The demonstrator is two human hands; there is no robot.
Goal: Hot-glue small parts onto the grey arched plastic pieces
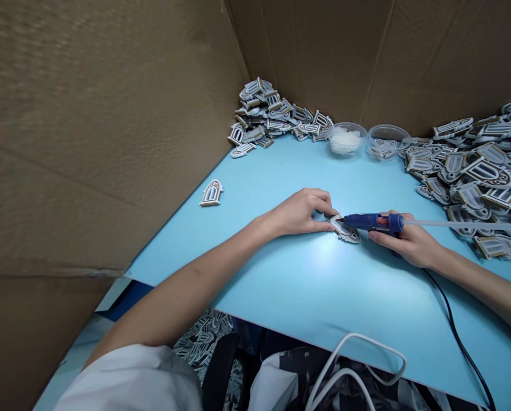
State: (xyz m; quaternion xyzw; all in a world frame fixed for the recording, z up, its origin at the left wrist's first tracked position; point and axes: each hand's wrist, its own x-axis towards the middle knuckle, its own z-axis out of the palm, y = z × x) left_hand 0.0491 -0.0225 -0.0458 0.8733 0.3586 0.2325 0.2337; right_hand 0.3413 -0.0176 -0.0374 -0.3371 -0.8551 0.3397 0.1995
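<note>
Hot-glue gun (370, 222), blue, clamped in right hand (409, 242), nozzle set tight against the edge of window-shaped arch piece (345, 231) at frame centre; left hand (298, 212) closed over that piece, pinning it to pale blue table (366, 308). Loose arch pieces (264, 111) heaped upper centre and right. No legible writing.

1. Tall brown corrugated cardboard panels (105, 131) wall off the left and far sides of the worktop.
2. The flat pale-blue worktop (307, 319) meets them in a corner.
3. White light (324, 254) pools on it.
4. Below its edge stands what seems a black chair back (219, 371).
</note>
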